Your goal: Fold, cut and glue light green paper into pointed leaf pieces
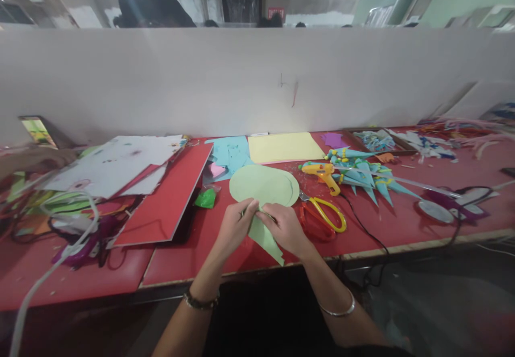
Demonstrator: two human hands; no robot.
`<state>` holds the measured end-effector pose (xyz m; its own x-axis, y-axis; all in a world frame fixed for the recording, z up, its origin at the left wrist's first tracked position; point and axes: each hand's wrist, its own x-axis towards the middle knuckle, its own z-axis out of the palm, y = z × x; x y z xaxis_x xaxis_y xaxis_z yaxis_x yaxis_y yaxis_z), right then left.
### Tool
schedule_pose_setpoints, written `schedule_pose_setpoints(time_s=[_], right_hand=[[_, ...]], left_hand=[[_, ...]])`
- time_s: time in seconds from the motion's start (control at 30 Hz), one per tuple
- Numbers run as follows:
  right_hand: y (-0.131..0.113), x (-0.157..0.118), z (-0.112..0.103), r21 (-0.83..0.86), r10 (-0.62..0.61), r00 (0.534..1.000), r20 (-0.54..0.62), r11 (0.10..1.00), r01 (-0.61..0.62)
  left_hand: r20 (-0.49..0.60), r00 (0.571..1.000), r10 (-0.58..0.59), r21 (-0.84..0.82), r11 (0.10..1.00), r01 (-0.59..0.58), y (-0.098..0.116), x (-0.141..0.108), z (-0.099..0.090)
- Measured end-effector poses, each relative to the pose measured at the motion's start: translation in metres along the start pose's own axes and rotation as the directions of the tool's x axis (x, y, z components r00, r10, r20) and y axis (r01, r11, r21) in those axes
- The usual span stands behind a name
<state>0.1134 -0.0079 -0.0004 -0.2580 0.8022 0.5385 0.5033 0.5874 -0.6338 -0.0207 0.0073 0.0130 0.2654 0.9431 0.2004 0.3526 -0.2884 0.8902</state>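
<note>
Strip of pale green paper (pixel 266 243), near the front edge of the red desk (pixel 189 258). My left grip (pixel 237 222) and my right grip (pixel 285 227) both grasp it at its upper end, with the thumbs close together; the free end slants down below them, toward my right. Just beyond lies an oval sheet (pixel 259 181) of similar green; my two grips hide whether strip and oval are joined. To the right of the oval, scissors (pixel 315 203) with one yellow and one red handle lie with their blades toward its edge. A yellow glue gun (pixel 322 170) lies just behind the scissors, its black cord (pixel 364 229) trailing to the near edge; beside it is a heap of blue cones (pixel 364 172) banded with yellow. Behind the oval, a blue sheet (pixel 231 150) and a yellow sheet (pixel 285 148) lie side by side. On the left are a small green packet (pixel 205 198), a red board (pixel 161 207) and a large white sheet (pixel 120 158) above loose coloured scraps. At far left, a phone (pixel 38 132) stands tilted. A white partition (pixel 241 78) rises behind the desk; past it appears a person in dark clothing (pixel 151 0).
</note>
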Motion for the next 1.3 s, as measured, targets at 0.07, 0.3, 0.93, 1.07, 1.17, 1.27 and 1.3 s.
schedule_pose_setpoints(time_s=[0.07,0.3,0.93,1.07,1.17,1.27,1.3], right_hand=[[-0.003,-0.001,-0.001,-0.008,-0.069,0.997,-0.035,0.998,0.068],[-0.023,-0.008,-0.016,0.191,0.085,0.922,-0.377,0.982,-0.012],[-0.001,0.024,0.014,0.002,0.201,0.816,-0.541,0.971,-0.239],[-0.007,0.027,0.015,0.267,0.3,0.836,-0.46,0.944,-0.192],[-0.007,0.029,0.014,0.434,0.377,0.84,-0.39,0.88,-0.194],[-0.001,0.027,0.009,0.453,0.383,0.858,-0.343,0.867,-0.206],[0.002,0.025,0.006,0.444,0.38,0.862,-0.335,0.871,-0.211]], left_hand=[[-0.04,0.997,-0.059,-0.071,0.996,0.056,-0.004,0.002,-0.001],[-0.394,0.898,-0.196,-0.133,0.979,0.155,-0.016,0.011,-0.018],[-0.035,0.994,-0.104,-0.124,0.987,0.099,0.008,0.0,0.01],[-0.008,0.998,-0.068,-0.042,0.997,0.068,0.006,0.003,0.009],[0.034,0.999,-0.014,0.029,1.0,0.013,0.008,0.005,0.005],[0.039,0.999,0.001,0.164,0.986,-0.008,0.014,0.015,-0.007],[0.02,1.0,0.004,0.216,0.976,-0.008,0.017,0.021,-0.013]])
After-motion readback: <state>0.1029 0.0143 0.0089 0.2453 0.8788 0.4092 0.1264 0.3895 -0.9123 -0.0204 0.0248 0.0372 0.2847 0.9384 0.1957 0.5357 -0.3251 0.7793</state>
